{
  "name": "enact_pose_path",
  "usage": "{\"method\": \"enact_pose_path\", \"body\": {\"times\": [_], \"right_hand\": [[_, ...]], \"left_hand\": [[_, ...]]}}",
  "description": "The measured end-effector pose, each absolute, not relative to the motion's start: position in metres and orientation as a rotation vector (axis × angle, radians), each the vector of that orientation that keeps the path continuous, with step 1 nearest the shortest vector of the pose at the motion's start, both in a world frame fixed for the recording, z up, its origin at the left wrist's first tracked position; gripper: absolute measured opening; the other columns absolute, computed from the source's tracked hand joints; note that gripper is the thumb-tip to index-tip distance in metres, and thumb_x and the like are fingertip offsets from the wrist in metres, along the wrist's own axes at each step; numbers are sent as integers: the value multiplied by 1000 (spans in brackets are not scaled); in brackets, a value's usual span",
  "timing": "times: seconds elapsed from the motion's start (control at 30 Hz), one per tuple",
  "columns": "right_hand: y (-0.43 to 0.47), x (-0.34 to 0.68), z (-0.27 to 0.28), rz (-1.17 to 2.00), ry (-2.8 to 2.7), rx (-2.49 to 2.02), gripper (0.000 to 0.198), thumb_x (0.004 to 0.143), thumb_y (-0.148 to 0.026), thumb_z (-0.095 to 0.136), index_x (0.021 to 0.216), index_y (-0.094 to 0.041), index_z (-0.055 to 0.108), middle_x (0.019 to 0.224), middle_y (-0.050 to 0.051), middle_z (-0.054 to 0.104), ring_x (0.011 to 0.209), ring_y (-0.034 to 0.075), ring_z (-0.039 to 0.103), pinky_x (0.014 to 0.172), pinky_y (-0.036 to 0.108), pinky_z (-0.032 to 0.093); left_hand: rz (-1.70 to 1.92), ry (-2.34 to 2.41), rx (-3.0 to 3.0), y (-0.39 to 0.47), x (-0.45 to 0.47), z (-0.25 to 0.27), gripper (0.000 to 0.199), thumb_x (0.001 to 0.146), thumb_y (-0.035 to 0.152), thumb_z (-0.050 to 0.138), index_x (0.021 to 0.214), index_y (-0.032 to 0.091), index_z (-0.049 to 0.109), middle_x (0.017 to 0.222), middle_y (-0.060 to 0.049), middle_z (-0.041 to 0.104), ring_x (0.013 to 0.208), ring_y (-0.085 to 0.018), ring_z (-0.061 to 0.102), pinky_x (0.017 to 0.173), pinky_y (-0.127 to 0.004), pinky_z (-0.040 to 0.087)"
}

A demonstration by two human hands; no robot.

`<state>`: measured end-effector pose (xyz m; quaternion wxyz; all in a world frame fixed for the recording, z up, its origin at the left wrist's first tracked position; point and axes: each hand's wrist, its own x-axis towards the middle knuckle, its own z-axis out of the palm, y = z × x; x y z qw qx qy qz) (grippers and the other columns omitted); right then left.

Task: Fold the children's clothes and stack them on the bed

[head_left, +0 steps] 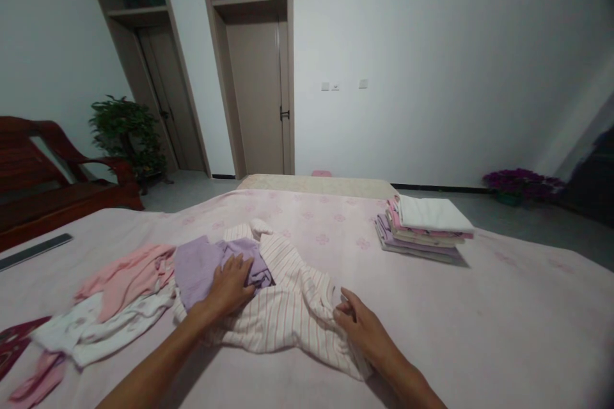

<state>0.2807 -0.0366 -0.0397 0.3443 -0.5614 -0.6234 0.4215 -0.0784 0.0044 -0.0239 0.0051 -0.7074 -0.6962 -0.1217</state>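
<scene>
My left hand [233, 284] lies on a crumpled purple garment [194, 268], its fingers stretched out over the cloth. Beneath and beside that garment spreads a cream garment with thin reddish stripes [283, 313], loosely wrinkled. At its right side is my right hand [357, 319], with slightly bent fingers apart and the fingertips at the striped cloth's edge. To the left, a salmon-pink garment [132, 275] rests partly over a white patterned garment [105, 332].
A neat stack of folded clothes [426, 227], white on top, sits at the right on the pink flowered bedspread [432, 326]. A pink piece [41, 380] and a dark red piece of cloth [16, 342] lie at the left edge, below a dark flat strip [36, 250].
</scene>
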Motion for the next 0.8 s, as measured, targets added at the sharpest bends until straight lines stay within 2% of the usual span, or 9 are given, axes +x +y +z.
{"method": "enact_pose_path", "body": {"times": [0.1,0.23,0.33,0.43,0.6,0.73,0.8], "right_hand": [[-41,276,-27,952,-1836,-1594,68,84,-45,56,146,-16,47,97,7,73,89,23,68,81,33,49],[-47,269,-24,746,-1994,-1709,59,82,-35,56,139,-22,54,114,10,73,101,26,69,87,33,47],[-46,272,-27,774,-1950,-1625,51,78,-25,51,127,-22,63,121,8,72,108,25,67,95,34,46],[-40,290,-22,797,-1792,-1574,49,74,-24,48,120,-21,66,120,6,72,108,23,67,97,34,47],[-24,359,-3,651,-1637,-1614,55,72,-31,48,124,-19,63,119,8,72,105,24,68,92,32,50],[-16,416,-12,669,-1594,-1700,61,68,-34,50,126,-15,62,110,10,74,96,25,70,86,33,52],[-16,435,-24,733,-1564,-1731,61,70,-37,53,125,-13,63,105,12,75,93,27,71,82,34,53]], "left_hand": [[-289,-2198,-2271,9,-80,-25,64,79,26,60,142,21,51,152,-20,46,140,-37,42,110,-55,36],[-252,-2145,-2286,11,-77,-19,52,78,17,57,130,23,58,134,-13,61,120,-31,58,94,-41,46],[-246,-2104,-2236,7,-80,-10,33,83,13,52,113,23,63,118,-11,66,108,-27,60,88,-37,45],[-261,-2083,-2192,4,-97,10,29,84,13,51,107,23,64,111,-9,67,104,-25,60,89,-35,44],[-233,-1978,-1924,-2,-173,61,33,80,13,54,110,21,65,114,-8,66,104,-27,58,90,-36,44],[-185,-2052,-1576,-13,-259,75,35,88,21,49,120,18,62,123,-7,63,111,-27,55,93,-39,42],[-51,-2203,-1471,-19,-293,70,34,91,21,45,121,20,62,123,-6,64,108,-25,57,91,-39,44]]}}
